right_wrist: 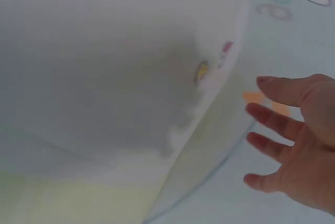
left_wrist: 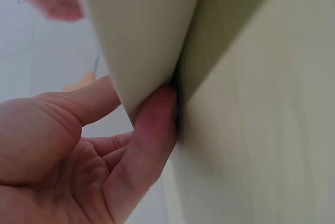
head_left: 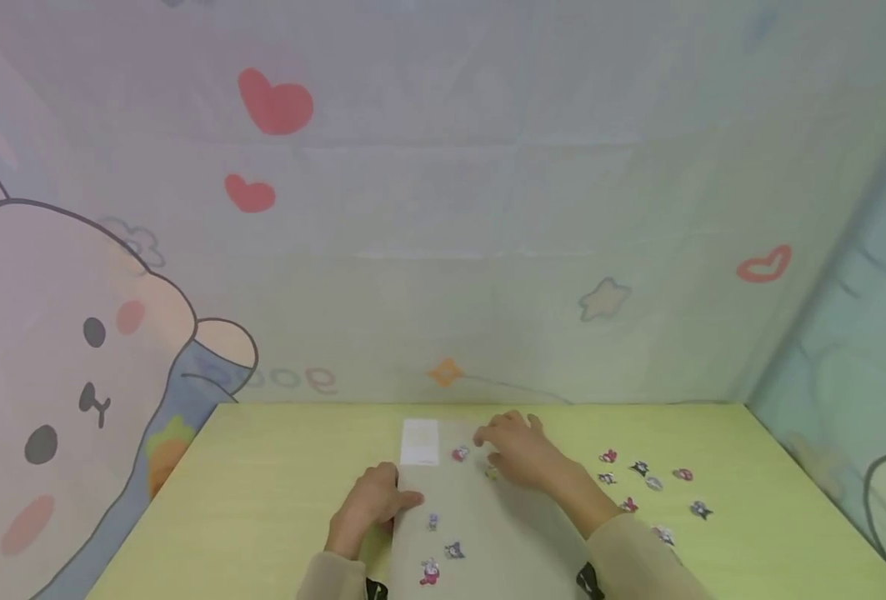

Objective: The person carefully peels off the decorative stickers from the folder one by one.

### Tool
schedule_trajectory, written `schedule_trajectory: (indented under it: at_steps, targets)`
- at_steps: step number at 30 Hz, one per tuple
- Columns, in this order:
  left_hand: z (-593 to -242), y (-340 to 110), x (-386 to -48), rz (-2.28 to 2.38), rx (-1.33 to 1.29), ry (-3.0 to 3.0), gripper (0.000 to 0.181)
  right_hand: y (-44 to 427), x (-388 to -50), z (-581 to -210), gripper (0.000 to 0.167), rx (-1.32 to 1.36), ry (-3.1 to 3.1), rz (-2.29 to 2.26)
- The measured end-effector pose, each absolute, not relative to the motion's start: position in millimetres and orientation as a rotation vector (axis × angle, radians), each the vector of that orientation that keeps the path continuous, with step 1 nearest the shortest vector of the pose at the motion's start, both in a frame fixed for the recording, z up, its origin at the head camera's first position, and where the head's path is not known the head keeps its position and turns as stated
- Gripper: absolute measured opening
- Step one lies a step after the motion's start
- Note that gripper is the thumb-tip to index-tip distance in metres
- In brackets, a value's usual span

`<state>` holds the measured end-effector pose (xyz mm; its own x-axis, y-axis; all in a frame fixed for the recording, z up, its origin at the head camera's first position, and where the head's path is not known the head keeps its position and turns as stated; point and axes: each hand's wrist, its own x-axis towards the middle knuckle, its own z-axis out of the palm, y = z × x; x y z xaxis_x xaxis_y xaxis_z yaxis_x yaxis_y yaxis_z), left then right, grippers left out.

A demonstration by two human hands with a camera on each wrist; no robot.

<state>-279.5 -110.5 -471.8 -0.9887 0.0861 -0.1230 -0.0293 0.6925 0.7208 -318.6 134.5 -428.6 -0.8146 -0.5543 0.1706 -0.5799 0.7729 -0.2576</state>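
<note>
Pale grey board (head_left: 503, 533) sits over the yellow table (head_left: 262, 483), its left edge pinched by the left hand (head_left: 371, 504); the right hand (head_left: 521, 450), fingers spread and apparently released, hovers near a yellow sticker (right_wrist: 201, 72). Cartoon stickers (head_left: 640, 468) lie rightward.

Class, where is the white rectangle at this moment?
In the head view, the white rectangle is at the far left corner of the pale sheet, beyond the left hand and just left of a small red-and-white sticker.
</note>
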Motion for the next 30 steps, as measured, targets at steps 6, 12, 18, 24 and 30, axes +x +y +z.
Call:
schedule_trajectory:
  at_steps: [6,12,18,24,30]
  targets:
    - [-472,-108,-278,1.196,0.053,2.731,0.031,125,-339,-436,0.024,1.060,-2.862,0.346]
    - [-471,-109,-280,1.169,0.035,2.752,0.030,116,-354,-445,0.021,1.046,-2.870,0.281]
    - [-470,-110,-281,1.170,0.043,2.761,0.029,106,-363,-454,0.013,0.943,-2.932,0.336]
    - [-470,-109,-283,1.169,0.026,2.752,0.029,100,-371,-463,0.007,0.863,-2.957,0.371]
    - [-469,-108,-286,1.175,0.010,2.751,0.029,97,-375,-464,0.007,0.853,-2.947,0.450]
